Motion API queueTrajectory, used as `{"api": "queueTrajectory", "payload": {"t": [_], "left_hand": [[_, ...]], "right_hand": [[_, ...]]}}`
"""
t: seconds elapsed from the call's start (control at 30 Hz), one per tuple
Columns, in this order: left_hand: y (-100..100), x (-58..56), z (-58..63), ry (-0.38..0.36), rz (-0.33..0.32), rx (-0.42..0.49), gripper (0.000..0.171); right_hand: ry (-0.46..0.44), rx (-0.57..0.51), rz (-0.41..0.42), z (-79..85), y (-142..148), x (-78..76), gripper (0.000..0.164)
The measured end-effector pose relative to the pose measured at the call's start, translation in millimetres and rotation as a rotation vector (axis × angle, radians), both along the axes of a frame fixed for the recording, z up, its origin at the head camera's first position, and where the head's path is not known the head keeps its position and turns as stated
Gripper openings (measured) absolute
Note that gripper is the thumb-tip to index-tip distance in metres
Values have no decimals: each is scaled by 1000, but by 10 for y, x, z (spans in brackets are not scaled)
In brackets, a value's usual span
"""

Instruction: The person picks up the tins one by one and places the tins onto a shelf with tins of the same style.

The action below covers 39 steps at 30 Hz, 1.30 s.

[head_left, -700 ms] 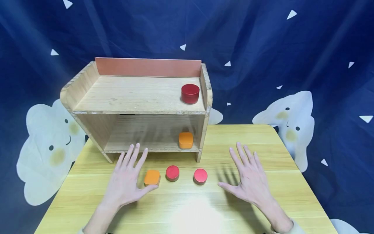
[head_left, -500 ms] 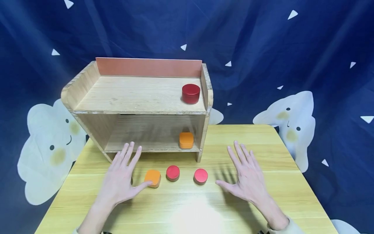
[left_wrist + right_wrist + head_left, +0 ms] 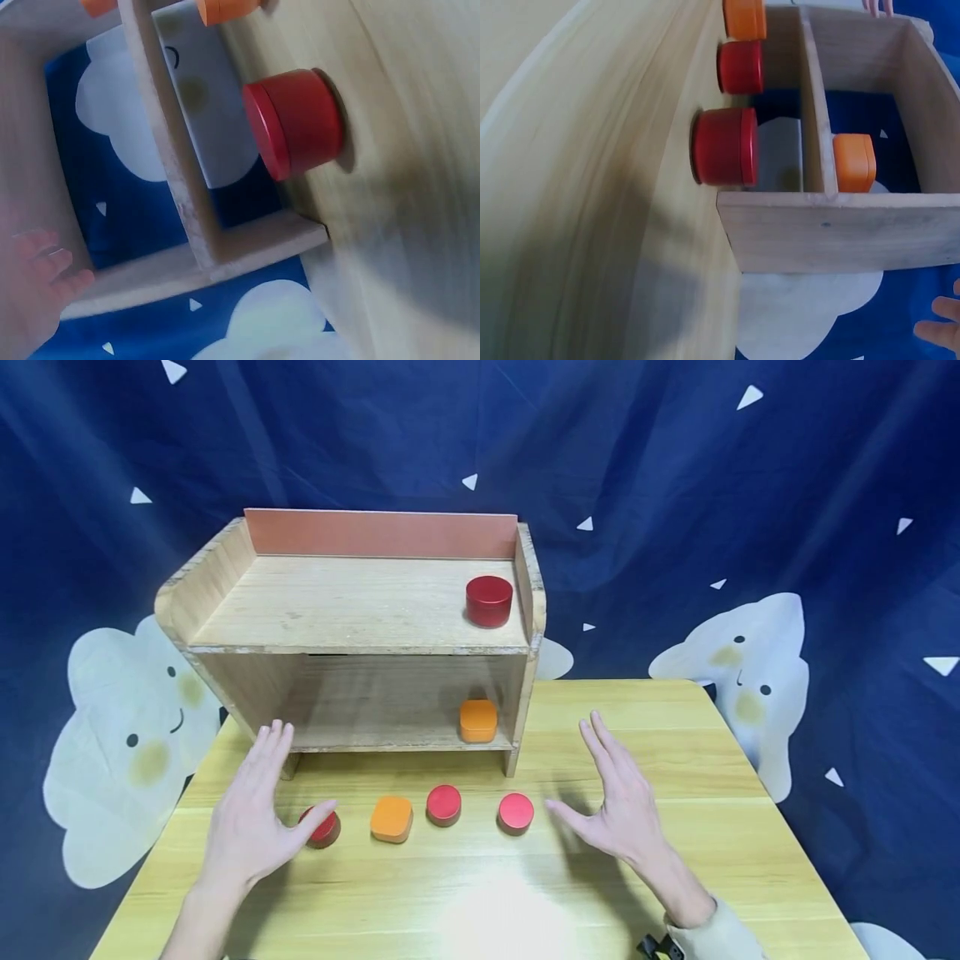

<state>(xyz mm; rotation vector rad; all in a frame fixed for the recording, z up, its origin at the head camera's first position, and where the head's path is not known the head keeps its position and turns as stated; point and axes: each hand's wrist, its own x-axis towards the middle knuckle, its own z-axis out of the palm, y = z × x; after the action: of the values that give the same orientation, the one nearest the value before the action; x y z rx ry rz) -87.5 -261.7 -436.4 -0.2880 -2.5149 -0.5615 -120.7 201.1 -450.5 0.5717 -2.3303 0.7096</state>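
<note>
In the head view my left hand (image 3: 251, 827) hovers over the table's left side, fingers straight and thumb spread, holding nothing. Its thumb overlaps a round red tin (image 3: 327, 835), which stands large in the left wrist view. To the right of that tin are a rounded-square orange tin (image 3: 392, 818) and two more round red tins, one in the middle (image 3: 443, 804) and one farther right (image 3: 515, 812). Right of this row, my right hand (image 3: 621, 810) is also held with straight fingers and nothing in it, its thumb pointing towards the rightmost red tin.
A two-level wooden shelf (image 3: 352, 602) stands at the back left. On its top board sits a larger red tin (image 3: 489, 601); an orange tin (image 3: 477, 720) is on the lower board, at the right. Behind hangs a dark blue curtain (image 3: 637, 460) with white clouds.
My left hand has moved left, uncovering the leftmost red tin and leaving the orange one. My right hand has shifted slightly left and turned more side-on. The tins have stayed in place.
</note>
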Motion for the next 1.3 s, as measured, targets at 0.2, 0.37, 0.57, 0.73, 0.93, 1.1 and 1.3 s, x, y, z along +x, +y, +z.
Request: {"api": "queueTrajectory", "payload": {"t": [0.2, 0.37, 0.57, 0.73, 0.93, 1.1, 1.3], "left_hand": [[-128, 3, -20, 107, 30, 197, 108], [-261, -70, -22, 247, -42, 386, 90], [-368, -168, 0, 357, -137, 590, 76], [-460, -264, -9, 369, -120, 731, 73], [-538, -371, -8, 322, -28, 836, 72], [-567, -460, 20, 265, 48, 924, 73], [-592, -570, 24, 247, 34, 1084, 71]], "right_hand": [[129, -135, 46, -9, -157, -93, 96], [106, -277, 100, 31, -285, -163, 80], [0, -429, 150, 91, -406, -215, 82], [-11, -520, 176, 127, -489, -293, 77], [-26, -602, 194, 144, -562, -381, 69], [-59, -634, 189, 148, -608, -424, 66], [-109, -643, 173, 147, -661, -466, 64]]}}
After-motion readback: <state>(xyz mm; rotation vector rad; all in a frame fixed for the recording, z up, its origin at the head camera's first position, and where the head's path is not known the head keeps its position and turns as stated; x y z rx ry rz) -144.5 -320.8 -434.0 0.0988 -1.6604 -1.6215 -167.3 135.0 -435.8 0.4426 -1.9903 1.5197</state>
